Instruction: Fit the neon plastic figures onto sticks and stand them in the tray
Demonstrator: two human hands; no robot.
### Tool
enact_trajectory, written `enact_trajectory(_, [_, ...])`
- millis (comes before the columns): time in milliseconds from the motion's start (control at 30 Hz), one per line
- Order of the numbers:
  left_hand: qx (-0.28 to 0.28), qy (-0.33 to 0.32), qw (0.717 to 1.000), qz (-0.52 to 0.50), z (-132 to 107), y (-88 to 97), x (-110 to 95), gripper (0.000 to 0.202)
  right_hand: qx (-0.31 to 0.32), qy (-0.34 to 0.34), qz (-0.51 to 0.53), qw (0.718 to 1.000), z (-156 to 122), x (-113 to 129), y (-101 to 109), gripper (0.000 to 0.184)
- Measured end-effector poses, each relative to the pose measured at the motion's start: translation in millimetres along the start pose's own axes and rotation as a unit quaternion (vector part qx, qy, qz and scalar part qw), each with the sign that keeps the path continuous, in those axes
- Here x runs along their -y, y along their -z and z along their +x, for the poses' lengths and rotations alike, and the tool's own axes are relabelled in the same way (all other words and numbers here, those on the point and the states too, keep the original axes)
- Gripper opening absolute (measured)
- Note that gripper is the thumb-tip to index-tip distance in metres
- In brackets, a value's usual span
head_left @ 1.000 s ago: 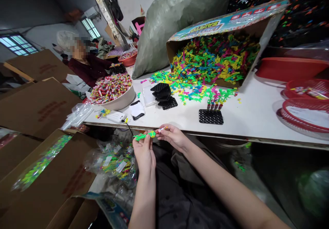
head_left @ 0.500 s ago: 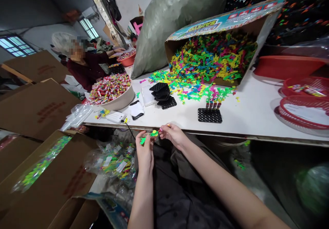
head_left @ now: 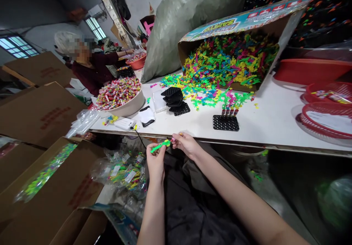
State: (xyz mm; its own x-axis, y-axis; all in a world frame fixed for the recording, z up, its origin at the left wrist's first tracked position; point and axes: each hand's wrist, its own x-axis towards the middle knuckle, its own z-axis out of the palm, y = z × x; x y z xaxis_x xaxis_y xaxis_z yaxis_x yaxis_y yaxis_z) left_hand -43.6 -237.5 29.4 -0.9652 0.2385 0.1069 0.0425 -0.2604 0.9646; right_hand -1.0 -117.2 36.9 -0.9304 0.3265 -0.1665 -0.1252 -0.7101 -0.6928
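Observation:
My left hand (head_left: 155, 161) pinches a small green plastic figure (head_left: 158, 147) with a yellow round part at its right end. Close beside it, my right hand (head_left: 187, 146) has thumb and fingertips closed on a small pink piece (head_left: 173, 140), mostly covered by the fingers. Both hands are in front of the table edge, above my lap. On the table beyond them stands a black perforated tray (head_left: 225, 123), with several small dark-red pieces with coloured tops (head_left: 230, 112) lined up along its far edge.
A tipped carton (head_left: 286, 25) spills colourful plastic figures (head_left: 220, 67) onto the white table (head_left: 189, 127). Left of them lie stacked black trays (head_left: 176, 102) and a white basin (head_left: 128, 107) heaped with small pieces. Red baskets (head_left: 324, 122) stand right. A co-worker (head_left: 93, 67) sits across, far left.
The green figure has turned in my left hand and now lies straighter, pointing up toward the right hand. My right hand has barely moved. The view has shifted slightly.

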Motion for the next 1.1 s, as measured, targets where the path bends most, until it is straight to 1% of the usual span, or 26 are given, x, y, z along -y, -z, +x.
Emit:
enact_trajectory(167, [-0.019,-0.024,1.0,-0.005,0,-2.1,1,0.033,0.011,-0.008,0.015,1.0,1,-2,2,0.03])
enact_trajectory(267, [-0.028,-0.018,0.999,-0.019,-1,-5.5,-2,0.033,0.023,0.0,0.024,0.999,1,-4,3,0.028])
enact_trajectory(467, [-0.068,-0.004,0.996,-0.059,-3,-12.8,-7,0.036,0.042,0.021,0.045,0.998,-2,-3,3,0.026])
enact_trajectory(633, [-0.078,0.0,0.996,-0.049,-1,-9.7,-7,0.038,0.041,0.037,0.008,0.998,-3,-5,3,0.029])
enact_trajectory(800, [-0.074,-0.003,0.997,-0.023,-2,-6.8,-8,0.044,0.041,0.074,-0.04,0.996,-1,-11,3,0.029])
enact_trajectory(933, [-0.069,-0.001,0.998,0.013,-2,-8.8,-8,0.042,0.024,0.095,-0.052,0.994,0,-13,3,0.029])
enact_trajectory(1033, [-0.049,0.004,0.999,0.018,3,-6.9,-10,0.04,0.028,0.095,-0.055,0.994,0,-12,4,0.029])
enact_trajectory(1100, [-0.027,0.019,0.999,0.019,7,-3.0,-13,0.04,0.041,0.093,-0.057,0.993,0,-11,6,0.028])
